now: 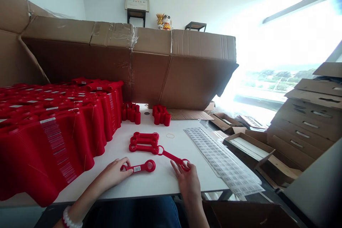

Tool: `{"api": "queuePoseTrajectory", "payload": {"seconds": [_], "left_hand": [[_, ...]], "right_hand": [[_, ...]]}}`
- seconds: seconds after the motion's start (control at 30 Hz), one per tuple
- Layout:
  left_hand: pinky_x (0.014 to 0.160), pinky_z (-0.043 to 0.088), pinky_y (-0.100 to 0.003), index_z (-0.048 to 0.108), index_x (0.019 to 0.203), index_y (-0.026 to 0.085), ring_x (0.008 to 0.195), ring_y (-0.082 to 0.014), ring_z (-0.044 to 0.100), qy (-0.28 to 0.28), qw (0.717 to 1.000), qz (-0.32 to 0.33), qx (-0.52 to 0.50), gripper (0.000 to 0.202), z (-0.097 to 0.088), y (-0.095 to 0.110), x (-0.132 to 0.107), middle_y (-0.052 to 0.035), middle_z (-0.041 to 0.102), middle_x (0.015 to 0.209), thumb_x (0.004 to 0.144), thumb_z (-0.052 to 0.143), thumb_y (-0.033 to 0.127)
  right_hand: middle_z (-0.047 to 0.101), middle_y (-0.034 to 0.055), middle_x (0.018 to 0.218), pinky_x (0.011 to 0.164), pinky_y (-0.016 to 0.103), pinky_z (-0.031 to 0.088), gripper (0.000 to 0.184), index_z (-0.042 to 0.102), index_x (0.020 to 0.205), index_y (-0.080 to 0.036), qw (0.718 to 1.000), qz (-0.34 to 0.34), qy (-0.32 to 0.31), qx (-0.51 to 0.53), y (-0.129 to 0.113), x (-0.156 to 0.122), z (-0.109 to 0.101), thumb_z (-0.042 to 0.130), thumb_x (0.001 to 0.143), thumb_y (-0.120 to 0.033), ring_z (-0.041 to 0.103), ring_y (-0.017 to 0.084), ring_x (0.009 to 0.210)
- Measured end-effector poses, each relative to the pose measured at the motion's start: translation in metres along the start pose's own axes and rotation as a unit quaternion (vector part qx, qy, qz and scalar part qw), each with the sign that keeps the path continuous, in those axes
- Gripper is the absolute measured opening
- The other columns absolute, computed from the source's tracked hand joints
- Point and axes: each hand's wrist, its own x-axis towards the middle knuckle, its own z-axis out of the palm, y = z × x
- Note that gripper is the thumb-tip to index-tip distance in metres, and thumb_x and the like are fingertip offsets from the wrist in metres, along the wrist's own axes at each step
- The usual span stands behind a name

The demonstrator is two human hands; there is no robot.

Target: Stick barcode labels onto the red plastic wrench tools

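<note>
My left hand [117, 171] is closed on one end of a red bar-shaped plastic piece [141, 167] with rounded ends and a white barcode label, lying at the table's front. My right hand [188, 181] has its fingers around the near ring of another red bar with ring ends [172, 156]. That bar slants away, its far ring touching a small stack of similar red pieces [144, 148]. No label shows on its visible side. A thin rubber band [170, 135] lies just beyond.
Stacked red pieces with barcode labels [77, 139] fill the table's left. Two small red bundles [161, 115] stand at the back, below a large cardboard box [160, 67]. Barcode label sheets [221, 160] hang over the right edge. Open cartons [248, 146] stand beyond.
</note>
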Motion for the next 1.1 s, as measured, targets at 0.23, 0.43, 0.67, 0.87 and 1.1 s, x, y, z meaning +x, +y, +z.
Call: {"api": "queuePoseTrajectory", "payload": {"seconds": [0.23, 0.43, 0.67, 0.87, 1.1], "left_hand": [[0.086, 0.057, -0.042, 0.064, 0.119, 0.017, 0.094, -0.0208, 0.067, 0.057, 0.99, -0.016, 0.13, 0.031, -0.011, -0.001, 0.01, -0.0084, 0.066, 0.12, 0.1, 0.061, 0.041], [0.086, 0.057, -0.043, 0.058, 0.131, 0.018, 0.098, -0.0224, 0.066, 0.08, 0.975, 0.007, 0.209, 0.041, -0.014, -0.001, 0.011, -0.0108, 0.06, 0.131, 0.098, 0.063, 0.043], [0.089, 0.054, -0.046, 0.062, 0.122, 0.017, 0.104, -0.0262, 0.062, 0.135, 0.937, 0.043, 0.321, 0.04, -0.008, 0.016, 0.008, -0.0128, 0.055, 0.137, 0.092, 0.069, 0.041], [0.108, 0.042, -0.056, 0.063, 0.126, 0.019, 0.131, -0.0329, 0.05, 0.143, 0.914, 0.153, 0.347, 0.035, -0.001, 0.018, 0.019, -0.0113, 0.052, 0.146, 0.094, 0.068, 0.033], [0.103, 0.05, -0.052, 0.065, 0.124, 0.017, 0.113, -0.0257, 0.065, 0.132, 0.912, 0.234, 0.309, 0.026, 0.013, 0.01, 0.032, -0.0083, 0.068, 0.123, 0.101, 0.062, 0.029]], "right_hand": [[0.06, -0.002, 0.076, 0.083, 0.041, 0.069, 0.016, 0.052, 0.071, -0.021, 1.0, 0.018, -0.003, 0.008, -0.003, 0.0, 0.0, 0.067, 0.068, -0.018, 0.071, 0.02, 0.085], [0.06, -0.0027, 0.076, 0.086, 0.041, 0.067, 0.022, 0.051, 0.068, -0.022, 1.0, 0.011, -0.016, 0.004, 0.0, 0.001, -0.004, 0.073, 0.063, -0.019, 0.07, 0.019, 0.083], [0.063, -0.0018, 0.078, 0.089, 0.044, 0.065, 0.026, 0.052, 0.069, -0.023, 0.999, 0.002, -0.031, -0.006, 0.003, 0.002, -0.007, 0.077, 0.062, -0.023, 0.071, 0.022, 0.087], [0.062, -0.0023, 0.076, 0.084, 0.04, 0.066, 0.026, 0.053, 0.067, -0.022, 0.999, 0.005, -0.041, -0.008, 0.003, 0.0, -0.008, 0.078, 0.057, -0.022, 0.07, 0.021, 0.084], [0.061, -0.003, 0.077, 0.085, 0.041, 0.066, 0.029, 0.053, 0.068, -0.022, 0.999, 0.006, -0.049, -0.008, 0.003, 0.0, -0.008, 0.079, 0.055, -0.023, 0.07, 0.021, 0.083]]}}
